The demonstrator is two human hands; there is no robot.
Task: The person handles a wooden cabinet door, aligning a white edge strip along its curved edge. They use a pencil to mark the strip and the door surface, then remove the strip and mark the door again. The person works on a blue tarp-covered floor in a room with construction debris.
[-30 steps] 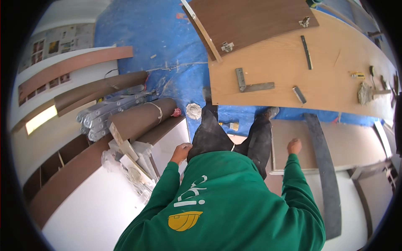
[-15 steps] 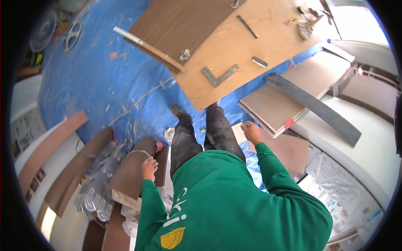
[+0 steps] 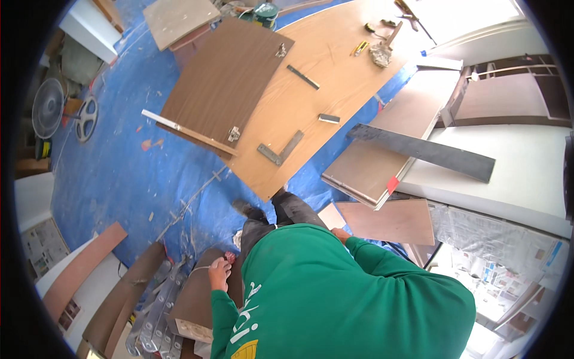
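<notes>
My left hand (image 3: pixel 219 274) hangs low at my left side, fingers curled, over the end of a brown board (image 3: pixel 194 293) that lies on a stack. A small red thing (image 3: pixel 229 258) shows at its fingertips; whether the hand grips it is unclear. Only a sliver of my right hand (image 3: pixel 341 234) shows past the green sleeve (image 3: pixel 382 257), close to a pale wooden panel (image 3: pixel 391 221). My dark trouser legs (image 3: pixel 281 215) and a shoe (image 3: pixel 244 207) stand on the blue tarp (image 3: pixel 131 173).
A large light wooden sheet (image 3: pixel 323 78) carries a dark brown panel (image 3: pixel 224 90), a metal square (image 3: pixel 281 149) and small tools. Stacked boards (image 3: pixel 382 149) with a dark plank (image 3: pixel 424 149) lie right. A fan (image 3: pixel 48 107) stands far left. Metal strips (image 3: pixel 158 311) lie beside the board stack.
The view has swung round, so the wooden sheet now lies farther up and right. My left hand has gone from lying flat on the board to curled at its end.
</notes>
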